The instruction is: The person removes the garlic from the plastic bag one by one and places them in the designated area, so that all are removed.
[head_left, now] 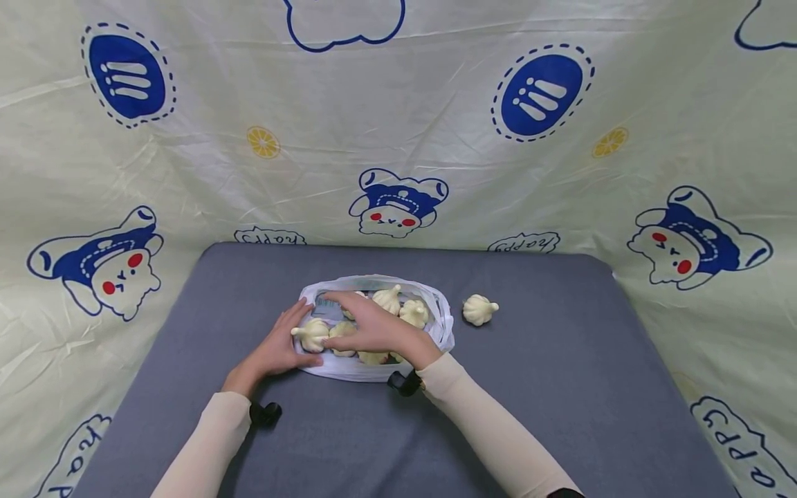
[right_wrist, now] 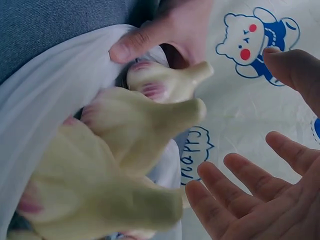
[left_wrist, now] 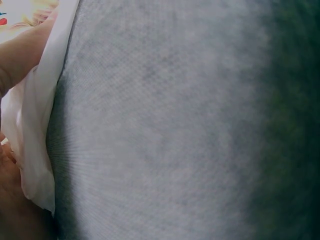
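A white plastic bag (head_left: 443,324), its mouth rolled open, sits on the table with several pale garlic bulbs (head_left: 414,313) inside. Purple tinges show on the bulbs (right_wrist: 130,120) in the right wrist view. My left hand (head_left: 283,346) holds the bag's left end, thumb along the front rim and fingers at the far side. Over the bag's mouth is my right hand (head_left: 380,326); its spread fingers (right_wrist: 260,180) have nothing between them and hide part of the garlic. One loose garlic bulb (head_left: 479,310) lies just right of the bag.
Grey cloth covers the table (head_left: 560,387). Behind and beside it hangs a pale printed sheet (head_left: 461,131) with blue cartoon figures. A black wrist strap mount (head_left: 266,415) sits at the left wrist, another mount (head_left: 405,382) at the right, close to the bag's front edge.
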`<state>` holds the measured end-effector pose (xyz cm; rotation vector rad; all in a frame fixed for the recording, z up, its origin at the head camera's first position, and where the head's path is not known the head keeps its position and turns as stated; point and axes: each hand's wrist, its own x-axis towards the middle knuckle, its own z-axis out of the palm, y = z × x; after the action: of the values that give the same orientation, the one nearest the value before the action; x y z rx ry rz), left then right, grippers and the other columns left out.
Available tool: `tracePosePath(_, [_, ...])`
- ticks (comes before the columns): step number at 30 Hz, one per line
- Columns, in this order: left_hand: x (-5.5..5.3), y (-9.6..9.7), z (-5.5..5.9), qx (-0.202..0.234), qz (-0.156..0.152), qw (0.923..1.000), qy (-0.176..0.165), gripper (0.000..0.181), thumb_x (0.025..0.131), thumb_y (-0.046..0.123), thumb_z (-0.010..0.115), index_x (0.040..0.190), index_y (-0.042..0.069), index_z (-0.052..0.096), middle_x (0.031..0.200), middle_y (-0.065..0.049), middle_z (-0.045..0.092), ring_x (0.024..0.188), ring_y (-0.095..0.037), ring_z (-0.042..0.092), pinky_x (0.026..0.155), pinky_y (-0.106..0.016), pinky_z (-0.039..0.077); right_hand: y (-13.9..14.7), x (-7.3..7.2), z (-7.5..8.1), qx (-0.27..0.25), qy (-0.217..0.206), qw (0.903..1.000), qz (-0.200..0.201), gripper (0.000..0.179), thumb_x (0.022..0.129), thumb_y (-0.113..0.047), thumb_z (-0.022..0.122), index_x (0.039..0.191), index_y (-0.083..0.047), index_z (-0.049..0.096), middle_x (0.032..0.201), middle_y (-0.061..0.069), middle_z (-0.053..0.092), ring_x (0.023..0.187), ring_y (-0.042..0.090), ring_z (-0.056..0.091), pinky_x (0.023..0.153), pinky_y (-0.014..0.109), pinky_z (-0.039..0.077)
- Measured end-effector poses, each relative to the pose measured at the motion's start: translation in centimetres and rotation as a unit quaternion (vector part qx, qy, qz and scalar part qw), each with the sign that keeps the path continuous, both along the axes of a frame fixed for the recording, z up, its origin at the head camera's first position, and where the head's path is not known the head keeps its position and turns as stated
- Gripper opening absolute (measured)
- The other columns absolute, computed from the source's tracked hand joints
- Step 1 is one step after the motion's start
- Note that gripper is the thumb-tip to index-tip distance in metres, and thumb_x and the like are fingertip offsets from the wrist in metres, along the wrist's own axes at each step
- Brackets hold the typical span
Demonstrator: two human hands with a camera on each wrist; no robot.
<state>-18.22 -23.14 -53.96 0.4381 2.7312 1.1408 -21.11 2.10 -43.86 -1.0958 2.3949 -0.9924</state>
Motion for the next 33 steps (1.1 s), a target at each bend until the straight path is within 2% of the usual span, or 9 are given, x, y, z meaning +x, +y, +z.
tracePosePath(8, [0.0, 0.0, -0.2, 0.006, 0.0, 0.9999, 0.012, 0.112, 0.075, 0.038, 0.091, 0.161, 0.004, 0.029, 0.171, -0.021, 0.015, 0.155, -0.055, 0.01, 0.121, -0.074, 0.008, -1.9, -0.5, -0.8, 0.037, 0.032, 0.9987, 0.012, 0.074, 0.093, -0.038, 0.076, 0.155, -0.015, 0.044, 0.159, 0.008, 0.046, 0.148, 0.023, 0.043, 0.121, 0.042, 0.038])
tracePosePath(14, [-0.1, 0.0, -0.1, 0.011, -0.002, 0.9998, 0.018, 0.112, 0.074, 0.037, 0.091, 0.162, 0.005, 0.028, 0.171, -0.022, 0.016, 0.155, -0.053, 0.011, 0.122, -0.072, 0.007, -2.9, -1.1, -1.6, 0.032, 0.02, 0.9992, 0.016, 0.073, 0.093, -0.033, 0.075, 0.155, -0.01, 0.043, 0.158, 0.011, 0.048, 0.147, 0.024, 0.045, 0.121, 0.037, 0.038])
tracePosePath(21, [0.0, 0.0, -0.2, 0.012, 0.001, 0.9999, 0.009, 0.111, 0.075, 0.037, 0.091, 0.163, 0.012, 0.028, 0.172, -0.02, 0.014, 0.155, -0.054, 0.01, 0.12, -0.075, 0.01, -3.6, -1.5, -2.9, 0.029, 0.031, 0.9988, 0.023, 0.068, 0.094, -0.03, 0.074, 0.152, -0.006, 0.047, 0.155, 0.012, 0.051, 0.145, 0.026, 0.047, 0.122, 0.036, 0.037])
tracePosePath(29, [0.1, 0.0, -0.2, 0.026, 0.005, 0.9996, 0.006, 0.103, 0.074, 0.036, 0.092, 0.158, 0.012, 0.036, 0.172, -0.02, 0.015, 0.154, -0.056, 0.009, 0.118, -0.078, 0.011, -4.2, -1.2, -2.9, 0.06, 0.037, 0.9972, 0.024, 0.063, 0.097, -0.025, 0.072, 0.153, -0.007, 0.048, 0.154, 0.013, 0.053, 0.143, 0.028, 0.049, 0.121, 0.038, 0.039])
tracePosePath(33, [0.1, -0.1, -0.1, 0.03, 0.005, 0.9995, 0.013, 0.104, 0.073, 0.035, 0.092, 0.157, 0.008, 0.037, 0.171, -0.021, 0.016, 0.154, -0.057, 0.009, 0.119, -0.077, 0.009, -4.5, -1.1, -2.9, 0.076, 0.05, 0.9955, 0.027, 0.057, 0.097, -0.026, 0.072, 0.149, -0.01, 0.053, 0.15, 0.01, 0.057, 0.14, 0.026, 0.054, 0.117, 0.037, 0.042])
